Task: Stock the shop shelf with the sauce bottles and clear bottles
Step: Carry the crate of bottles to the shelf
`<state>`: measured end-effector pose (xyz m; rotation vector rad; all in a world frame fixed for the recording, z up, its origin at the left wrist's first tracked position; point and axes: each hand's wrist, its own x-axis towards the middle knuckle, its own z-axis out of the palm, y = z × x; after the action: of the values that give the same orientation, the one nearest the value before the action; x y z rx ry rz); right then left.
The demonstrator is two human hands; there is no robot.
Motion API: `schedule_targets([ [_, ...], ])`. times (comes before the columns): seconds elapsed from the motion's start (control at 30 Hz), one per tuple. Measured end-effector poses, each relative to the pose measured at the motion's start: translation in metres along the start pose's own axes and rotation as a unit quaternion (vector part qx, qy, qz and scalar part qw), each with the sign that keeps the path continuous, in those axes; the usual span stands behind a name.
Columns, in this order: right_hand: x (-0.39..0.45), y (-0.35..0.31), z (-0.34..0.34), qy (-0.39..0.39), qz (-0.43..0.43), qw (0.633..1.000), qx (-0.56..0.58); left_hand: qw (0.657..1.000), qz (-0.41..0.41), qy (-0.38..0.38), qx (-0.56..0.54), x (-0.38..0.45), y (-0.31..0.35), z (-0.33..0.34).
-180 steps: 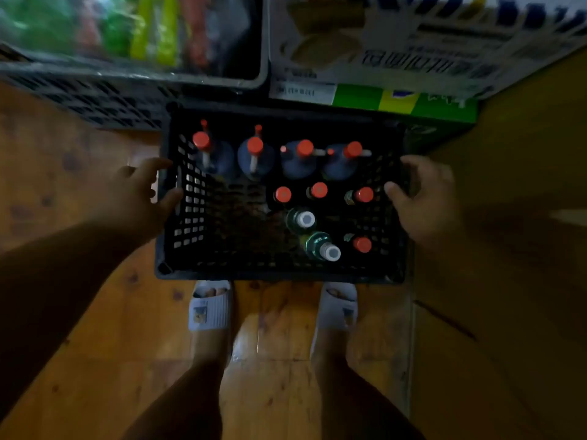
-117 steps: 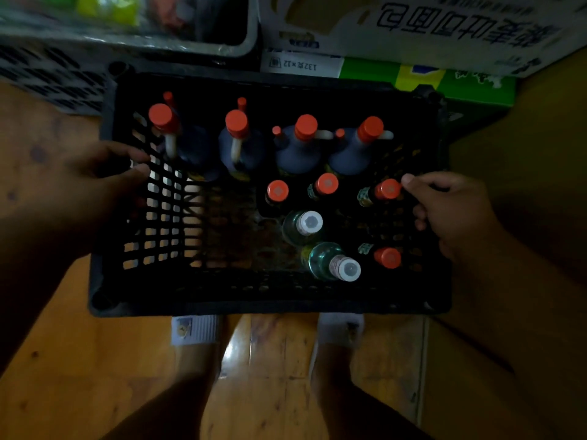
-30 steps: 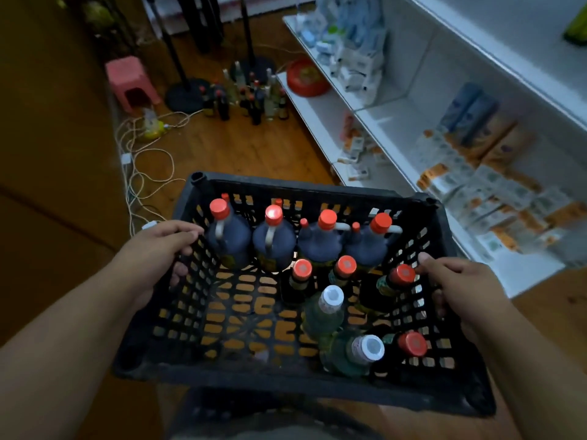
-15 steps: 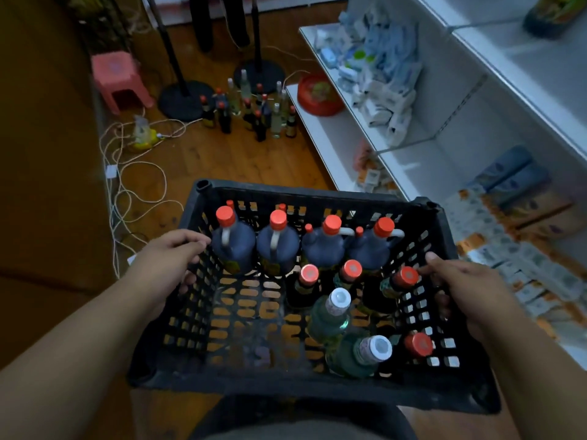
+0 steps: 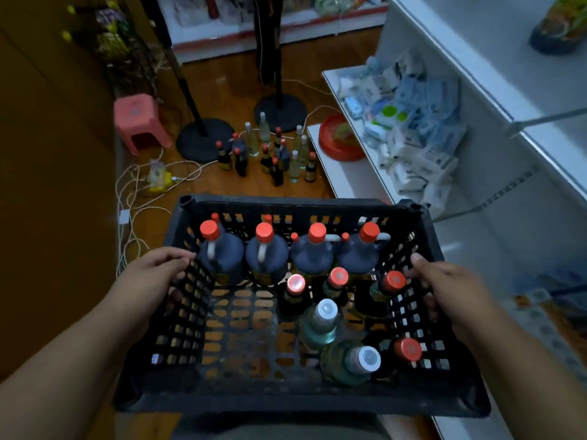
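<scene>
Currently I log both hands on a black slatted crate (image 5: 295, 398) at lower centre of the frame. Left hand (image 5: 149, 277) grips the crate's left wall, fingers curled over the rim; right hand (image 5: 444, 287) grips the right wall, fingers hooked through the slats.

Inside the crate: four large dark sauce jugs (image 5: 266, 252) with red caps and white handles, in a row along the far wall. Nearer me, four small red-capped sauce bottles (image 5: 336, 281) and two clear bottles (image 5: 320, 325) with silver caps, all bunched in the right half. One clear bottle tilts toward the near right corner.

White shop shelf (image 5: 346, 176) runs down the right of the frame, carrying packets (image 5: 413, 131) and a red bowl (image 5: 340, 138). On the wooden floor (image 5: 247, 192) at upper centre, a cluster of standing bottles (image 5: 270, 154), just left of the shelf end. Pink stool (image 5: 139, 119) at upper left; white cables (image 5: 133, 198) below it.
</scene>
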<state>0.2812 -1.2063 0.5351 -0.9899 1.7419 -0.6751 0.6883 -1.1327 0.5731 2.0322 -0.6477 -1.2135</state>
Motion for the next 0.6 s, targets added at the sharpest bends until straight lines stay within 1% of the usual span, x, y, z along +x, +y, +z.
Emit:
schedule_targets([
  [0.23, 0.105, -0.091, 0.043, 0.007, 0.021, 0.999, 0.023, 1.000, 0.010, 0.001, -0.003, 0.113, 0.073, 0.001],
  [0.37, 0.159, -0.126, 0.076, 0.040, 0.033, 0.997, 0.054, 0.999, 0.023, -0.024, 0.020, 0.196, 0.114, -0.004],
  [0.5, 0.205, -0.156, 0.103, 0.060, 0.052, 0.995, 0.063, 0.998, 0.023, -0.034, 0.039, 0.267, 0.157, -0.005],
  [0.6, 0.245, -0.173, 0.118, 0.061, 0.043, 0.995, 0.062, 0.998, 0.026, -0.031, 0.046, 0.311, 0.186, 0.000],
])
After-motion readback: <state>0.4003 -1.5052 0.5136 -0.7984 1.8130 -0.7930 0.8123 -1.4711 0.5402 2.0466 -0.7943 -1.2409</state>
